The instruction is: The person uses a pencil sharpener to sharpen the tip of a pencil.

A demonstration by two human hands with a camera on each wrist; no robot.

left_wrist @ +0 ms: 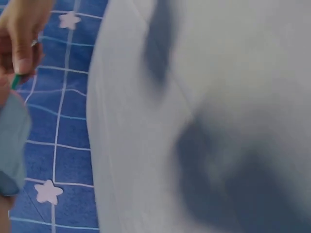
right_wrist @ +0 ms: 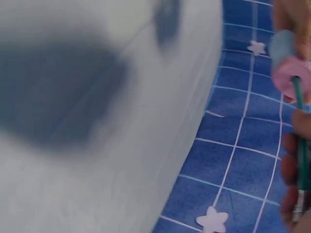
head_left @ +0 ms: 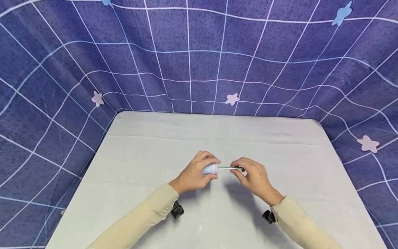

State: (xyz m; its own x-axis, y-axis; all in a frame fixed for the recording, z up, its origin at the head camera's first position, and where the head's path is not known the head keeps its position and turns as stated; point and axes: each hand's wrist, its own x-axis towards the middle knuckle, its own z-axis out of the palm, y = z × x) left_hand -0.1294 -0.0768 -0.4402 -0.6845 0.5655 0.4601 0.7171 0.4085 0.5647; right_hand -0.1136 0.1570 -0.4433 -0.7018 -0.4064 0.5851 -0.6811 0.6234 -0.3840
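Note:
Above the table, my left hand [head_left: 193, 173] grips a light blue pencil sharpener [head_left: 209, 169] with a pink end that faces right. A green pencil [head_left: 224, 168] lies level, its left end at the sharpener. My right hand [head_left: 254, 175] pinches the pencil near its other end. In the right wrist view the pencil [right_wrist: 298, 92] enters a dark hole in the pink face [right_wrist: 285, 77], and a silvery band [right_wrist: 299, 206] shows near its back end. The left wrist view catches the sharpener's blue body [left_wrist: 12, 136] at its left edge. The pencil's tip is hidden inside.
A white cloth covers the table [head_left: 149, 138]. Behind it and along both sides hangs a blue-purple curtain [head_left: 174, 62] with pale grid lines and stars. A black wrist camera [head_left: 177, 210] sits at the left sleeve, another camera [head_left: 268, 217] at the right.

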